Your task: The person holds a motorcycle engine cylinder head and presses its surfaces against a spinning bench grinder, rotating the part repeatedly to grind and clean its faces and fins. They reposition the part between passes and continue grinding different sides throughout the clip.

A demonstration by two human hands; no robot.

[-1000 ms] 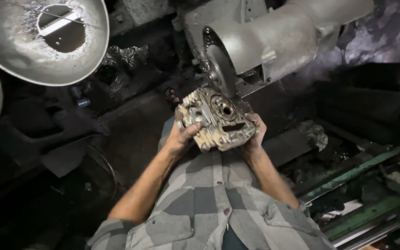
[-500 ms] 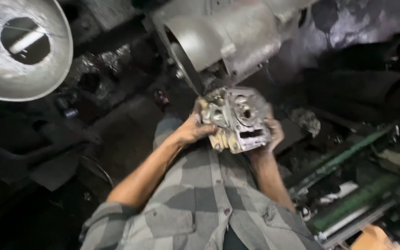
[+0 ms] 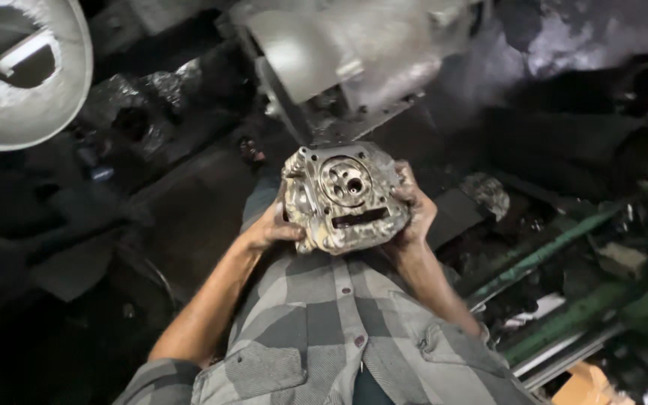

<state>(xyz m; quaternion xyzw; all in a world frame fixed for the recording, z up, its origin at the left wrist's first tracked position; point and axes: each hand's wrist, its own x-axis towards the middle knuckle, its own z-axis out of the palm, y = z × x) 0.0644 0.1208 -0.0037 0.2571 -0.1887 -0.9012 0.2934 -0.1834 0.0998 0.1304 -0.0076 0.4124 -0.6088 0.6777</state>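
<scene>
Both hands are clamped on one metal casting (image 3: pixel 345 196), held up in front of the chest, clear of any surface.

Left hand (image 3: pixel 273 231): closed on the casting's left edge, thumb laid across the lower left corner, fingers hidden behind the part. Right hand (image 3: pixel 412 211): closed on the right edge, fingers wrapped round the side and dirty with grime; fingertips reach the front rim. The hands are apart, with the casting's full width between them.

Casting: a roughly square, pale, oily block. Its machined face is turned toward the camera. That face shows a round recess with a small central bore in the upper middle, and a narrow slot beneath it running left to right. Bolt holes sit near the corners. The block is slightly rotated, its upper edge dropping to the left. No clear long axis; width and height look about equal.

Arms: both forearms rise from the bottom of the view and converge on the part, elbows bent and spread outward. The left forearm is bare and runs diagonally up to the right. The right forearm is steeper and shorter in view. A grey checked shirt (image 3: pixel 324 330) covers the torso.

Surroundings: a blurred grey machine (image 3: pixel 354 52) stands just beyond the casting. A round metal lamp shade (image 3: pixel 46 105) is at upper left. Green rails (image 3: pixel 549 251) lie at lower right.
</scene>
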